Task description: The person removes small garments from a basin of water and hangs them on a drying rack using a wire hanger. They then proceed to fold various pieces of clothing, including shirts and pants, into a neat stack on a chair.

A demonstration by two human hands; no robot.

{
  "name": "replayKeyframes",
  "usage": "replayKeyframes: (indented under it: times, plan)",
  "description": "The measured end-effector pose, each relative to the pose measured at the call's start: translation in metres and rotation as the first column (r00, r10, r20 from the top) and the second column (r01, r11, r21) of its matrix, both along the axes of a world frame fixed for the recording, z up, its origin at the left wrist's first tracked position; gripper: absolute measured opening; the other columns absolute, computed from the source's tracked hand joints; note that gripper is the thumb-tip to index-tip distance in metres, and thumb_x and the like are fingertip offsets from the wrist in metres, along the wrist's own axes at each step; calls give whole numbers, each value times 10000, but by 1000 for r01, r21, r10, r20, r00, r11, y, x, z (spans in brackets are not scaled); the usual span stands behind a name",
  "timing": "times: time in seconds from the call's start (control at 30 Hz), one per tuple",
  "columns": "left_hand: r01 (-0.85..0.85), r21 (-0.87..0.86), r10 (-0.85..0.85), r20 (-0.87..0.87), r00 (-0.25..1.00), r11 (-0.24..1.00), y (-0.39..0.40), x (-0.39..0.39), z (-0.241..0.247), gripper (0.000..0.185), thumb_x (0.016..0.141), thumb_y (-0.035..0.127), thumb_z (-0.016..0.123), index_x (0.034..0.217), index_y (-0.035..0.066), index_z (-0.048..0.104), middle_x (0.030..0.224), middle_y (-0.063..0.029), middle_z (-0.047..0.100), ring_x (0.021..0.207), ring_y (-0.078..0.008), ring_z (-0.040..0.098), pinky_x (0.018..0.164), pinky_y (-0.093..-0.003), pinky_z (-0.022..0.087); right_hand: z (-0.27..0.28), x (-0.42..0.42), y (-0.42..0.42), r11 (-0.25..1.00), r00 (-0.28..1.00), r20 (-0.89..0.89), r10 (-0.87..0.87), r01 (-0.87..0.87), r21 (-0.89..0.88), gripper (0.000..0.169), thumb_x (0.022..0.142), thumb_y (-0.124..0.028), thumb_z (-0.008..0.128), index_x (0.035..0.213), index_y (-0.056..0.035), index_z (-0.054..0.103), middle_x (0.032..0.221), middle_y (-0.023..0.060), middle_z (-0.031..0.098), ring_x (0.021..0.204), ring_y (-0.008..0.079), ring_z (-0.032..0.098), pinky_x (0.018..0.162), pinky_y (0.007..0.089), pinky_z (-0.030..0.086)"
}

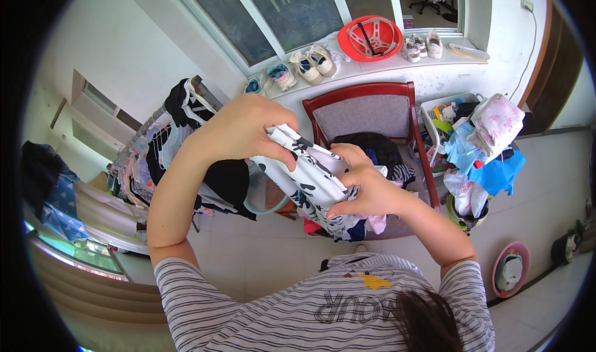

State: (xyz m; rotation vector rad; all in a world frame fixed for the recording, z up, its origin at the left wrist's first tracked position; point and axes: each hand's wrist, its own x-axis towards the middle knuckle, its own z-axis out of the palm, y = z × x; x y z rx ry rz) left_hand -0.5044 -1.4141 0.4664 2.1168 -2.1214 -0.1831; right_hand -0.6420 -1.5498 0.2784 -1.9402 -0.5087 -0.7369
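Both hands hold a white cloth garment with a black printed pattern, gathered in folds in front of my chest. My left hand grips its upper left end between thumb and fingers. Lower on the right side, my right hand pinches the fabric, thumb in front. The cloth's lower part hangs over the seat of a red wooden chair with a grey padded back. Behind the cloth, a heap of dark clothing lies on that seat, with pink fabric near its front edge.
A loaded clothes rack stands left. On the windowsill are several shoes and an upturned red hard hat. A white basket overflowing with fabric and bags stands right of the chair, and a pink basin sits on the floor.
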Motion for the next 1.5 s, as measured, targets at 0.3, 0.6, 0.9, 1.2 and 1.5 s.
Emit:
replayKeyframes:
  times: [0.3, 0.6, 0.9, 1.2, 1.5]
  plan:
    - [89, -181, -74, 88, 993, 979, -4, 6, 2, 394, 480, 262, 834, 681, 62, 561, 612, -37, 535, 561, -225, 509, 509, -291, 372, -2, -75, 25, 946, 941, 143, -307, 318, -63, 285, 590, -199, 769, 617, -42, 532, 921, 90, 575, 905, 271, 550, 791, 417, 426]
    - [204, -254, -191, 74, 979, 945, -7, 4, 25, 369, 468, 248, 839, 658, 75, 573, 584, -16, 520, 523, -186, 491, 470, -274, 346, -38, -104, 9, 929, 867, -403, -291, 357, 97, 282, 722, -111, 687, 943, 5, 557, 763, 117, 598, 659, 195, 596, 578, 289, 459]
    - [209, -370, -181, 108, 977, 905, 7, 13, 36, 390, 409, 266, 843, 622, 74, 579, 542, -4, 502, 479, -139, 459, 436, -249, 306, -77, -106, -5, 874, 890, -380, -251, 377, 306, 157, 734, -91, 693, 848, -4, 630, 833, 87, 577, 746, 197, 541, 675, 287, 422]
    - [251, -404, -202, 160, 966, 880, 15, 7, 43, 403, 390, 291, 838, 628, 78, 592, 533, 4, 510, 470, -136, 452, 434, -240, 306, -73, -53, -37, 982, 998, -23, -62, 65, 177, 138, 681, -89, 719, 788, -18, 670, 971, 145, 598, 1025, 295, 520, 847, 362, 413]
    - [-197, -696, 130, -148, 980, 690, 81, 49, 3, 298, 523, 63, 815, 695, 23, 575, 630, -8, 548, 556, -88, 483, 503, -214, 362, 24, -97, -73, 858, 857, 54, -513, 510, 64, 139, 642, 39, 682, 776, 13, 653, 734, 84, 579, 687, 206, 520, 625, 294, 411]
